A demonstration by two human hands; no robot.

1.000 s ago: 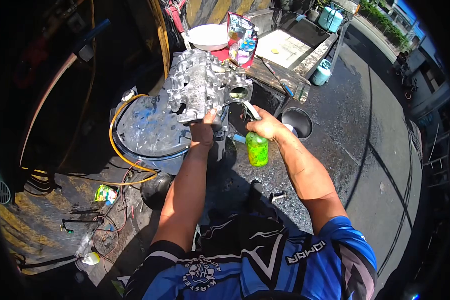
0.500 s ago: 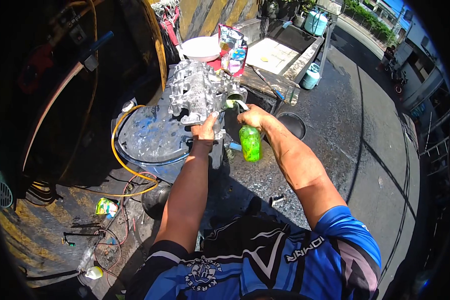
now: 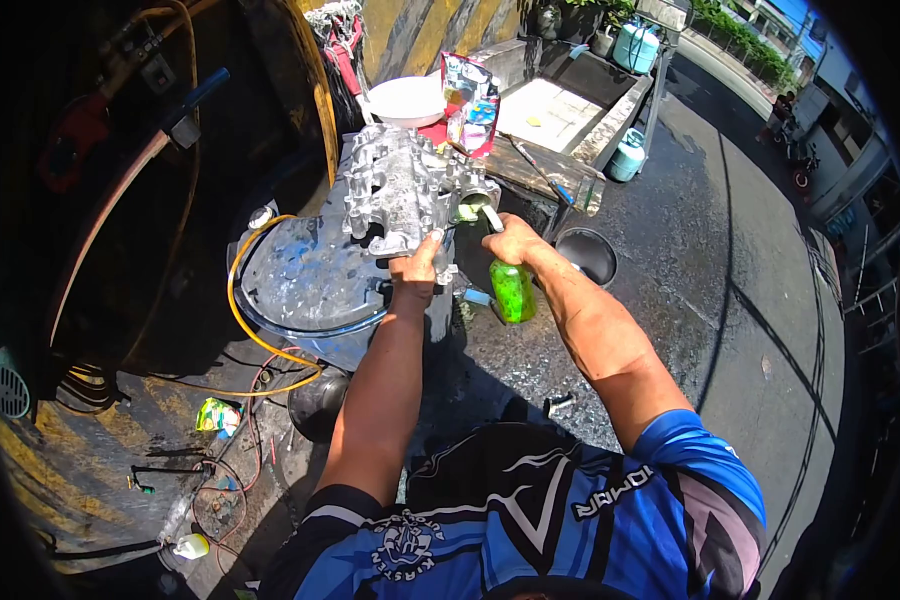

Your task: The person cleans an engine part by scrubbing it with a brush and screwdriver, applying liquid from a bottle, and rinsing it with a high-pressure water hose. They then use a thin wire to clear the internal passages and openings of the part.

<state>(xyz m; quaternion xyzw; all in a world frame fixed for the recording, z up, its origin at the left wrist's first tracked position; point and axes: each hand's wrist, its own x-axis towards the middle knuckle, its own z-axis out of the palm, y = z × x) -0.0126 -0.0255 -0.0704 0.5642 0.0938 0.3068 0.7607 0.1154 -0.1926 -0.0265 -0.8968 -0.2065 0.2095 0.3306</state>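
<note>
My left hand (image 3: pixel 416 265) is closed on the lower edge of a grey cast-metal engine part (image 3: pixel 395 195), thumb on top and the other fingers mostly hidden beneath. The part is tilted over a blue-grey plastic drum (image 3: pixel 310 275). In my right hand (image 3: pixel 513 242) is a spray bottle (image 3: pixel 512 292) of bright green liquid, gripped at its neck. Its pale spray head points at the round opening on the part's right side, where light green shows inside. The bottle's base hangs over the ground.
Behind the part stand a white basin (image 3: pixel 407 103) and a red pouch (image 3: pixel 470 105), beside a wooden plank (image 3: pixel 540 175) with a long tool on it. A black bucket (image 3: pixel 586 257) is at right. A yellow hose (image 3: pixel 236 275) curves round the drum; more hoses lie at lower left.
The spray bottle has tilted, its base swinging slightly right, and its head sits a little lower at the opening. The engine part stays in my left hand, nearly unmoved.
</note>
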